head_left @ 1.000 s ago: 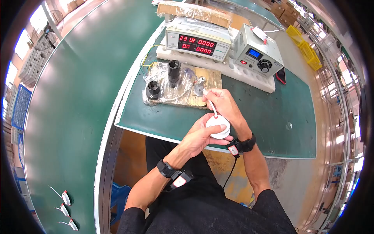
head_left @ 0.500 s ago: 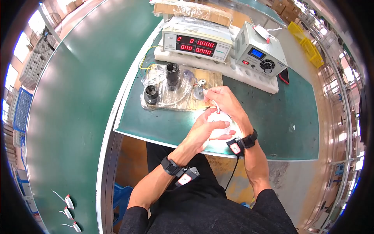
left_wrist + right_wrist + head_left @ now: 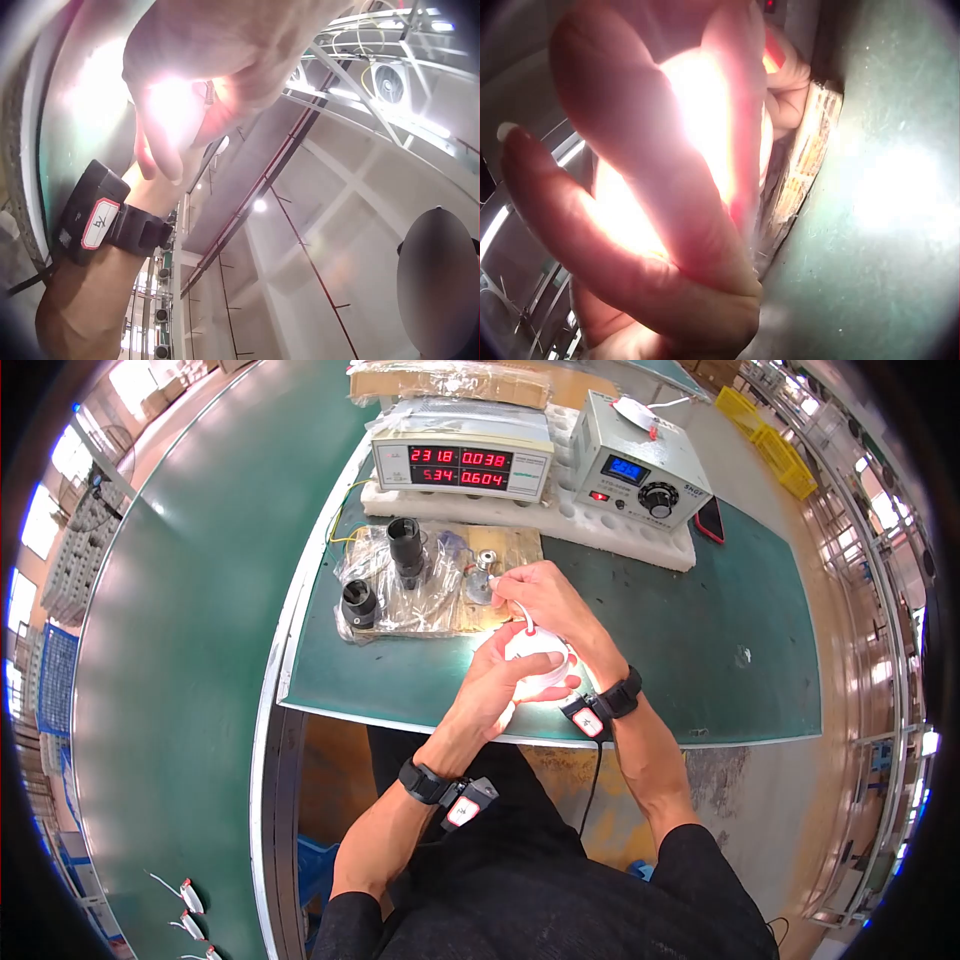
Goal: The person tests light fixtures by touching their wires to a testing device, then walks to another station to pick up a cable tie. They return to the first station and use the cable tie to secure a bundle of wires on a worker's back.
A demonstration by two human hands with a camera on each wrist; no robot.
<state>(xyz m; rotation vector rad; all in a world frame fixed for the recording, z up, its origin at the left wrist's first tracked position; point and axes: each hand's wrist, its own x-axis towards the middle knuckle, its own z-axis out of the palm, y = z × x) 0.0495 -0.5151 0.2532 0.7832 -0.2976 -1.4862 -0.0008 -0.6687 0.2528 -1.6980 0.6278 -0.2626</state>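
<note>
A round white lamp (image 3: 538,660) glows in the left hand (image 3: 500,678), whose thumb lies across its back and whose fingers curl round its rim. The right hand (image 3: 548,600) pinches the end of the lamp's white cable (image 3: 523,616) at a metal contact (image 3: 485,560) on the wooden board (image 3: 520,547). In the right wrist view the left hand's fingers (image 3: 652,172) stand before the bright lamp (image 3: 705,97). Glare hides much of the lamp face (image 3: 176,105) in the left wrist view. The exact touch between cable end and contact is hidden.
Behind the board stand a meter (image 3: 460,465) with red digits and a grey box (image 3: 640,470) with a dial, a lamp (image 3: 636,412) on top. Two black sockets (image 3: 404,542) rise from the board. A phone (image 3: 710,520) lies right. Several lamps (image 3: 192,897) lie lower left.
The lamp, unlit one second ago, now shines, and the meter's lower and right readings have risen from zero. The head view has shifted slightly; both hands keep their hold.
</note>
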